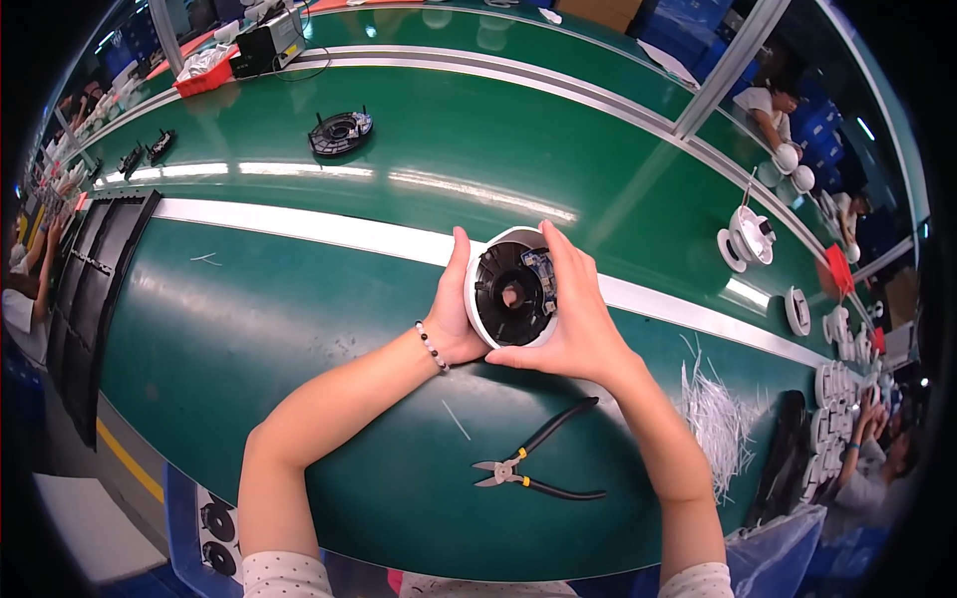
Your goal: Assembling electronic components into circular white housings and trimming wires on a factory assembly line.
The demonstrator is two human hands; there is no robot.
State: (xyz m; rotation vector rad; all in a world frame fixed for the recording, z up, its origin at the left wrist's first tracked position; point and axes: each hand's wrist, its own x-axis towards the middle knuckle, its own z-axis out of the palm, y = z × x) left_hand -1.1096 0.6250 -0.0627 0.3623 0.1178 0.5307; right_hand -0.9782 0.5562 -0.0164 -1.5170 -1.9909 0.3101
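My fingers (554, 261) wrap a round white plastic housing with a black inner disc (510, 289) — left hand (454, 317) cupping its left rim, right hand (576, 317) closed over its right side, thumb under. Below my right wrist lie black-handled side cutters (536, 466), untouched; to its right, a heap of white trimmed ties (720, 419). I judge the trimming done and this piece under inspection — other housings wait further right.
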